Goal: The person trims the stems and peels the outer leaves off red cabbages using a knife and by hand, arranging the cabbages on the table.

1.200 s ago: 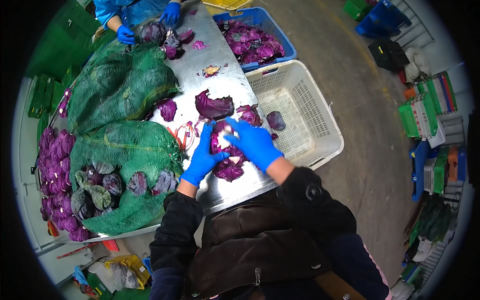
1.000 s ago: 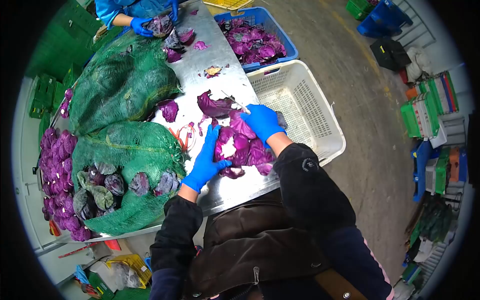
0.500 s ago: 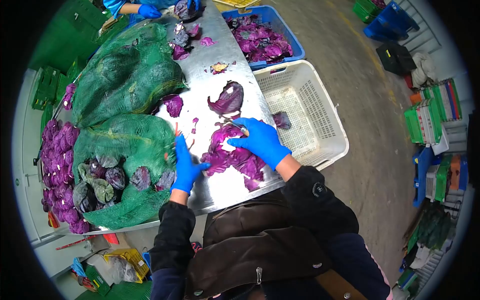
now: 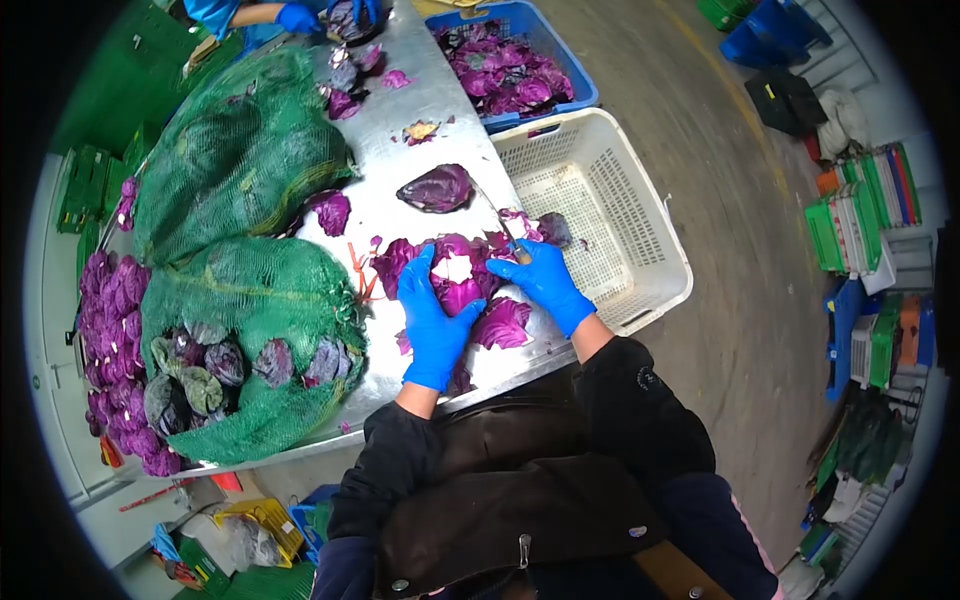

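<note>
Between my hands, loose red cabbage leaves (image 4: pixel 457 297) with pale cut patches are heaped on the metal table (image 4: pixel 390 160). My left hand (image 4: pixel 437 325), in a blue glove, rests against the heap's near left side, its thumb and fingers spread round the leaves. A knife (image 4: pixel 521 254) is gripped in my right hand (image 4: pixel 547 285), its blade pointing up and away beside the heap. Just beyond lies a dark red cabbage leaf or piece (image 4: pixel 437 188). More leaf scraps (image 4: pixel 520 225) lie at the table's right edge.
A white crate (image 4: pixel 655 225) with one dark leaf inside adjoins the table's right edge. Behind it stands a blue crate (image 4: pixel 585 92) of leaves. Green net bags (image 4: pixel 250 150) of cabbages and stacked purple cabbages (image 4: pixel 120 330) fill the left. Another person's gloved hands (image 4: pixel 298 17) work at the far end.
My left hand has moved right onto the leaves. My right hand, with the knife, has shifted slightly right and down. The leaves are bunched differently, and some scraps now lie at the table's right edge.
</note>
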Tool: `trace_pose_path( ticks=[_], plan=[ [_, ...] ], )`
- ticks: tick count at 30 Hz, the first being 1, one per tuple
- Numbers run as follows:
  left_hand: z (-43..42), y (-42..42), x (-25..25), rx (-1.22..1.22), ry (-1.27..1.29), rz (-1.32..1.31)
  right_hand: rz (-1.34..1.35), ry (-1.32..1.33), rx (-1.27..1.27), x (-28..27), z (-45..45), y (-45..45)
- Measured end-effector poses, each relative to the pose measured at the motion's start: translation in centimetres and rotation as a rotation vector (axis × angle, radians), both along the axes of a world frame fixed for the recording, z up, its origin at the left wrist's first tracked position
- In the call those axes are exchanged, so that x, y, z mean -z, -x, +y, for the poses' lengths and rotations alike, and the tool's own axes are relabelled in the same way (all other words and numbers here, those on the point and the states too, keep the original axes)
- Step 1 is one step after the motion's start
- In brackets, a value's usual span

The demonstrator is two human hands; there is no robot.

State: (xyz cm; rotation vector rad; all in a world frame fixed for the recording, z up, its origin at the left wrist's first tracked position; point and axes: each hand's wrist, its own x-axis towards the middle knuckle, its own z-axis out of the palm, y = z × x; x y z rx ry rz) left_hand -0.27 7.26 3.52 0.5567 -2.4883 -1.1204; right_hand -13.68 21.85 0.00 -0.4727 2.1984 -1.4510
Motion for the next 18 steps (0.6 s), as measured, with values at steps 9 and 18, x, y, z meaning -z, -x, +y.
trace_pose_path(
  ticks=[9,18],
  plan=[
    [-7.0,-1.4,4.4,-0.174,-0.448,0.24,-0.125,0.117,-0.024,-0.6,-0.5,-1.6],
    [-2.5,-2.7,-1.5,-0.043,-0.086,-0.015,0.153,-0.126,-0.015,-5.5,-1.5,-5.5]
  ],
)
